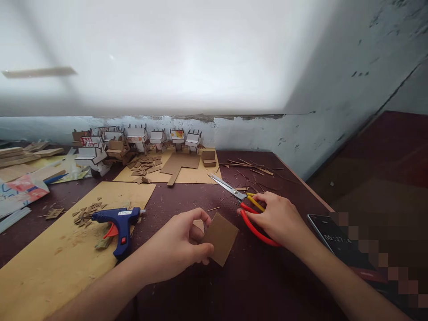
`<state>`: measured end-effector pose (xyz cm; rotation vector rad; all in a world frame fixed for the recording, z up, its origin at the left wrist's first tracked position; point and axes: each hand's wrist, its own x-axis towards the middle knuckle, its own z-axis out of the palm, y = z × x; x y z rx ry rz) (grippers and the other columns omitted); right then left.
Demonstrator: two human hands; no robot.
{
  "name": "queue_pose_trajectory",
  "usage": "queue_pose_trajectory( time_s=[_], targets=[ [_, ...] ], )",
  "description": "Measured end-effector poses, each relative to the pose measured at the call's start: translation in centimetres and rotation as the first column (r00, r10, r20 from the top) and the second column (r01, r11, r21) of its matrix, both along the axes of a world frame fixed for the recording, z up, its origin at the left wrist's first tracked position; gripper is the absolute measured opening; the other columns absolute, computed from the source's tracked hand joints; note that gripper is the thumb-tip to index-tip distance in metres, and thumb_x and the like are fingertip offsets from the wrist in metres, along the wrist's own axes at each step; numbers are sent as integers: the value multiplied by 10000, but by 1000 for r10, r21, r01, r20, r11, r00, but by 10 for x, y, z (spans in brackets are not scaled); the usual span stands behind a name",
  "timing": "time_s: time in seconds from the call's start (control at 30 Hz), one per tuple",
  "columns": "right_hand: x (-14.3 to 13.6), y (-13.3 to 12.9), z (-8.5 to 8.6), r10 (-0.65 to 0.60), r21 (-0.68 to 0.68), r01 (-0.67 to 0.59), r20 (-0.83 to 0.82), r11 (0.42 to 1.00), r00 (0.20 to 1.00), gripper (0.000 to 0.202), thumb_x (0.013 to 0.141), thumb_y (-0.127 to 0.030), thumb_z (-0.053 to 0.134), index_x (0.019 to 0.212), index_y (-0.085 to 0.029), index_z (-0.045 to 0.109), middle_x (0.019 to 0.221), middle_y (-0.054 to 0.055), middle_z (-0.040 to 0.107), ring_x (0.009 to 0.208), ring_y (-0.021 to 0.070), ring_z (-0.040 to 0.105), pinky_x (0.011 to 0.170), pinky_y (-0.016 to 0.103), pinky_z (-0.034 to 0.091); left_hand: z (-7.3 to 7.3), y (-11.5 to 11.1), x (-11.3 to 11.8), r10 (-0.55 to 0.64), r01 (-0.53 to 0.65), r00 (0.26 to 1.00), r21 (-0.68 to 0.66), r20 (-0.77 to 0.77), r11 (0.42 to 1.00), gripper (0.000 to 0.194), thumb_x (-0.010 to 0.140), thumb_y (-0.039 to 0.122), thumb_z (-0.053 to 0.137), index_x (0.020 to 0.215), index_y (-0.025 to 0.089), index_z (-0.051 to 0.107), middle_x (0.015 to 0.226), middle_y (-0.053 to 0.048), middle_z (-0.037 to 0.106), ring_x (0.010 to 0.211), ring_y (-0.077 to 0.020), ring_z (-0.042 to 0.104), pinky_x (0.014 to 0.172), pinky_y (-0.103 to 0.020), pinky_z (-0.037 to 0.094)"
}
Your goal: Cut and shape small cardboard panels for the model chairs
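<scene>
My left hand (182,243) pinches a squarish piece of brown cardboard (222,240) between thumb and fingers, tilted above the dark table. A smaller, paler bit shows between its fingers; whether it is a separate piece I cannot tell. To the right, my right hand (276,218) is closed on the handles of a pair of scissors (229,186). Red and yellow show on the handles, and the metal blades point away to the upper left. Between the two hands a thin cardboard sliver (213,208) lies on the table.
A blue glue gun (122,223) rests on a tan board (43,261) at left, beside small cardboard scraps (87,213). Several little cardboard models (137,136) line the wall. Cardboard strips (247,165) lie at the back right. A phone (341,245) showing a timer lies right of my forearm.
</scene>
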<state>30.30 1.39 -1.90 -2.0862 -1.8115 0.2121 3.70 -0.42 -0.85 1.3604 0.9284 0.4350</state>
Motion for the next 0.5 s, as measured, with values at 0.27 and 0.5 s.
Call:
queue_pose_trajectory(
  time_s=[0.27, 0.5],
  targets=[
    [-3, 2, -2, 54, -78, -50, 58, 996, 997, 344, 794, -586, 739, 833, -252, 814, 871, 73, 782, 766, 291, 694, 602, 335, 404, 6, -9, 10, 46, 20, 969, 260, -244, 965, 192, 892, 325, 641, 987, 240, 497, 684, 28, 668, 622, -175, 650, 592, -275, 454],
    [5, 9, -10, 18, -65, -12, 100, 998, 995, 407, 781, -586, 770, 989, -240, 822, 1070, 112, 785, 952, 365, 710, 694, 375, 452, -48, -57, -28, 5, 201, 957, 675, -290, 710, 275, 944, 503, 597, 796, 304, 715, 666, -34, 672, 657, -218, 628, 691, -358, 509]
  ],
)
